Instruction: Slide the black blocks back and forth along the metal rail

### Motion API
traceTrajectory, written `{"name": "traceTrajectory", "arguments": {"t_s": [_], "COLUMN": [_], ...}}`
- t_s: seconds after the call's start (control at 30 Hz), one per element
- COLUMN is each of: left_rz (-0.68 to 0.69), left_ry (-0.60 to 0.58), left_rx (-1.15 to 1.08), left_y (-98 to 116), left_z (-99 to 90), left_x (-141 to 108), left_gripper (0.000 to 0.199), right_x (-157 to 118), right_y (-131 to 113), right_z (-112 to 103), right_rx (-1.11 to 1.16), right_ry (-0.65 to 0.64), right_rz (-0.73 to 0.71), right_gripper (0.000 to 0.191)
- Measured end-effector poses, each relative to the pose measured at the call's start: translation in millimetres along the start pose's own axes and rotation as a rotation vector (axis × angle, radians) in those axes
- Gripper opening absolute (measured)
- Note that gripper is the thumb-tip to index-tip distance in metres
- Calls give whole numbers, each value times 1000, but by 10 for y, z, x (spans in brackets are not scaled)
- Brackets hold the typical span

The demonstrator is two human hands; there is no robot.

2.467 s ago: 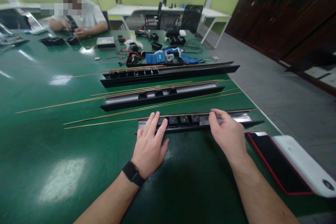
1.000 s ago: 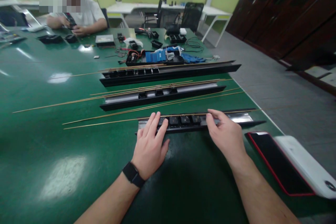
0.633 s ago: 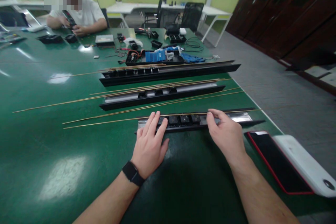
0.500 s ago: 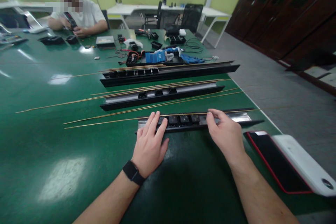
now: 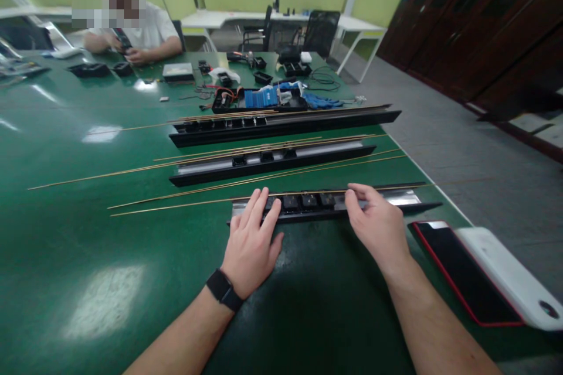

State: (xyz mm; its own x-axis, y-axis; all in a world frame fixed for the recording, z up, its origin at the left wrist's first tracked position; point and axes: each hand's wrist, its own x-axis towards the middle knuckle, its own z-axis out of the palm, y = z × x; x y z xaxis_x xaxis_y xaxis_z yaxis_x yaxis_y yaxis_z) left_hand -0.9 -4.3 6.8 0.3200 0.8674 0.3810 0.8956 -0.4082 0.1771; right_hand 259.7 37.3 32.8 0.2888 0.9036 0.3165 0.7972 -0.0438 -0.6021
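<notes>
Left hand (image 5: pixel 250 246) loosely spread over long black channel (image 5: pixel 314 218), right hand (image 5: pixel 380 222) pinching thin golden rod (image 5: pixel 176 207), second black channel (image 5: pixel 281 164) beyond, red-edged black phone (image 5: pixel 466 272) nearby

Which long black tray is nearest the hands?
The front tray: the left hand and right hand are at it; the middle tray and back tray lie beyond.

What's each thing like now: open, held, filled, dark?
Left hand: open, fingers on nearest rail
Right hand: pinching thin rod
Nearest rail: open-side up, blocks inside
Middle rail: open-side up, three blocks inside
Farthest rail: open-side up, partly filled
Black tray: open, holding blue things
Red-edged device: screen dark
Watch: worn, screen dark
</notes>
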Motion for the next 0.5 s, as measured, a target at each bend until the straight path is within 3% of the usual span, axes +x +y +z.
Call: {"name": "traceTrajectory", "arguments": {"t_s": [0.5], "left_rz": [-1], "left_ry": [-1], "left_rx": [2], "left_y": [3], "left_z": [-9], "left_x": [2], "left_gripper": [62], "right_x": [-1], "right_y": [-14], "right_z": [-26], "right_rx": [-47], "right_ry": [-4], "right_rz": [21], "right_gripper": [41]}}
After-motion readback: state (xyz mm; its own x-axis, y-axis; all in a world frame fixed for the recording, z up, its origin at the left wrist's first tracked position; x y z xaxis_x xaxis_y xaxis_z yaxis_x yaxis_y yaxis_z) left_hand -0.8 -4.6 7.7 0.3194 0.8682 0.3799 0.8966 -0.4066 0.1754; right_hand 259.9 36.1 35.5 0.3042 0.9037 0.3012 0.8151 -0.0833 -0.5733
